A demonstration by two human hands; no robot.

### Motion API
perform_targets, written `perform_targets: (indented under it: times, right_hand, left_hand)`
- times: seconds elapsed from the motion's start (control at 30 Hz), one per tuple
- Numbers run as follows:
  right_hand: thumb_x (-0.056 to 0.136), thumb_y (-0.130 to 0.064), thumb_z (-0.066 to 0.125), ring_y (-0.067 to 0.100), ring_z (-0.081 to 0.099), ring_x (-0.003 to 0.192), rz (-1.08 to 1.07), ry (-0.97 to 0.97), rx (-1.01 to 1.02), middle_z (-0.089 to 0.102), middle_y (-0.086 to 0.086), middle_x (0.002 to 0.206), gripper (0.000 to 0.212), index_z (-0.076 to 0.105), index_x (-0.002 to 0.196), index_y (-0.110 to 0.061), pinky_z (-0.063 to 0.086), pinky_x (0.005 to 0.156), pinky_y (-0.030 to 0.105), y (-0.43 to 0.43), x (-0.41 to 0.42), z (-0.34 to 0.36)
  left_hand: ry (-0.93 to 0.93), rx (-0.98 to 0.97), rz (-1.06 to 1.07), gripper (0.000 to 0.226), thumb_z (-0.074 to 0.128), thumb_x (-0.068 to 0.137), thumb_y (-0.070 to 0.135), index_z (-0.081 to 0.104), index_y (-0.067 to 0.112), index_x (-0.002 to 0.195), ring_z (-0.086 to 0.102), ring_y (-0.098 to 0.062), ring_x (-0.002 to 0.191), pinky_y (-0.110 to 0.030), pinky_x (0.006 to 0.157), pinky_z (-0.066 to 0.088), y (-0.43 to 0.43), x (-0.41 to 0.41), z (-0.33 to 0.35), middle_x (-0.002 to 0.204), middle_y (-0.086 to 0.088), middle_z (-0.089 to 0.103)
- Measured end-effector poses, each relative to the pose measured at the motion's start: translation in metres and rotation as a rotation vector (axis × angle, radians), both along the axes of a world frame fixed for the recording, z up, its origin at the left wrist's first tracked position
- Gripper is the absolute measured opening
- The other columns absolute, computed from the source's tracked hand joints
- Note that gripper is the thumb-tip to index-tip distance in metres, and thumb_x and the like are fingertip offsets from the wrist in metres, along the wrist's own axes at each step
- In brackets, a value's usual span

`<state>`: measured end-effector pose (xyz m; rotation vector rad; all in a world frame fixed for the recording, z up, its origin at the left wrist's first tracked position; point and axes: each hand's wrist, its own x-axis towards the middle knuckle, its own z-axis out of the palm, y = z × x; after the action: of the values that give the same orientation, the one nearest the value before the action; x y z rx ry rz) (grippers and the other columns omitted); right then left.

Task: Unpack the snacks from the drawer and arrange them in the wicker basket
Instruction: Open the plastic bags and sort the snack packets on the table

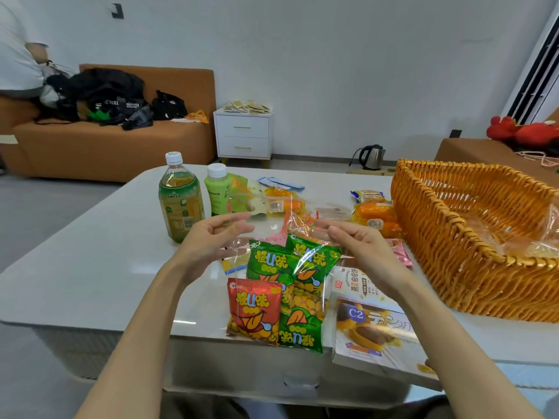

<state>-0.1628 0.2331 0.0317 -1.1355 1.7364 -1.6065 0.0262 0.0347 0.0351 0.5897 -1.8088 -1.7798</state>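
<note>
Above the counter (90,252), left grip (211,240) and right grip (357,246) pinched the mouth of the clear bag (302,285), seemingly light, limp and slippery.

Left grip (211,238) and right grip (355,247) apparently pinching clear bag (314,297) of snack packets (267,264) over table (106,252), wicker basket (453,237) nearby

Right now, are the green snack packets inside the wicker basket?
No, the green snack packets lie in a clear bag left of the wicker basket.
</note>
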Motion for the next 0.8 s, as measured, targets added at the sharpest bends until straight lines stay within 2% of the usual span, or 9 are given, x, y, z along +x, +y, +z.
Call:
perform_targets:
  times: [0.13,0.2,0.3,0.37,0.47,0.57,0.63,0.7,0.8]
  right_hand:
    - [0.096,-0.027,0.054,0.017,0.063,0.102,-0.015,0.005,0.011,0.071,-0.008,0.114,0.025,0.069,0.117,-0.026,0.055,0.077,0.034,0.0,0.0,-0.003]
    - [0.095,-0.023,0.057,0.01,0.066,0.1,-0.031,-0.013,-0.023,0.071,-0.007,0.115,0.024,0.071,0.114,-0.024,0.055,0.072,0.029,0.002,-0.001,-0.003]
    - [0.094,-0.017,0.058,-0.005,0.065,0.077,-0.037,-0.064,-0.059,0.072,-0.002,0.113,0.024,0.071,0.113,-0.021,0.051,0.061,0.016,0.005,0.001,-0.001]
    - [0.093,-0.017,0.06,-0.004,0.065,0.084,-0.029,-0.076,-0.065,0.072,-0.001,0.113,0.025,0.07,0.115,-0.02,0.052,0.063,0.016,0.005,-0.001,-0.001]
    - [0.09,-0.017,0.061,0.006,0.066,0.101,-0.003,-0.122,-0.063,0.072,0.0,0.113,0.026,0.071,0.114,-0.019,0.053,0.058,0.019,0.009,-0.001,0.002]
    - [0.094,-0.012,0.056,-0.004,0.067,0.083,0.027,-0.111,-0.072,0.074,-0.001,0.105,0.022,0.07,0.11,-0.017,0.051,0.051,0.016,0.014,0.002,0.006]
    - [0.096,-0.01,0.053,-0.009,0.063,0.068,0.031,-0.096,-0.079,0.075,-0.002,0.104,0.022,0.07,0.109,-0.016,0.05,0.05,0.015,0.016,0.005,0.007]
    - [0.096,-0.012,0.052,-0.008,0.063,0.072,0.039,-0.089,-0.084,0.074,-0.001,0.105,0.023,0.069,0.11,-0.017,0.051,0.051,0.016,0.016,0.006,0.006]
    - [0.097,-0.016,0.051,0.001,0.068,0.085,0.061,-0.118,-0.088,0.073,0.0,0.11,0.027,0.066,0.119,-0.023,0.054,0.057,0.019,0.016,0.006,0.005]
  left_hand:
    - [0.037,0.062,-0.021,0.045,0.073,0.066,0.037,0.066,0.02,0.107,0.071,-0.008,0.09,-0.017,0.062,0.054,0.0,0.004,0.0,0.101,0.004,0.074]
    - [0.051,0.076,-0.003,0.053,0.078,0.058,0.039,0.068,0.019,0.105,0.072,-0.014,0.091,-0.02,0.064,0.056,-0.002,0.005,-0.001,0.102,-0.001,0.074]
    - [0.029,0.054,-0.011,0.049,0.077,0.063,0.037,0.067,0.02,0.108,0.071,-0.017,0.094,-0.022,0.065,0.056,-0.004,0.007,0.0,0.102,0.001,0.074]
    - [0.023,0.039,-0.047,0.054,0.078,0.062,0.037,0.067,0.019,0.111,0.071,-0.017,0.094,-0.023,0.064,0.057,-0.007,0.01,0.001,0.104,-0.001,0.074]
    - [0.026,0.048,-0.059,0.037,0.069,0.075,0.023,0.067,0.014,0.111,0.071,-0.02,0.095,-0.027,0.065,0.058,-0.009,0.011,0.003,0.105,-0.004,0.074]
    - [0.033,0.087,-0.042,0.017,0.062,0.084,0.01,0.067,0.01,0.1,0.072,-0.023,0.093,-0.03,0.067,0.059,-0.009,0.009,0.0,0.104,-0.007,0.074]
    - [0.04,0.121,-0.032,0.018,0.064,0.081,0.011,0.066,0.008,0.098,0.072,-0.024,0.092,-0.029,0.064,0.059,-0.01,0.007,-0.002,0.104,-0.009,0.073]
    - [0.047,0.154,-0.017,0.021,0.064,0.08,0.012,0.065,0.007,0.1,0.072,-0.025,0.092,-0.029,0.063,0.059,-0.009,0.006,-0.004,0.103,-0.009,0.074]
    - [0.072,0.158,0.02,0.008,0.063,0.083,0.009,0.064,0.01,0.092,0.072,-0.026,0.089,-0.031,0.065,0.06,-0.006,0.004,-0.005,0.1,-0.009,0.074]
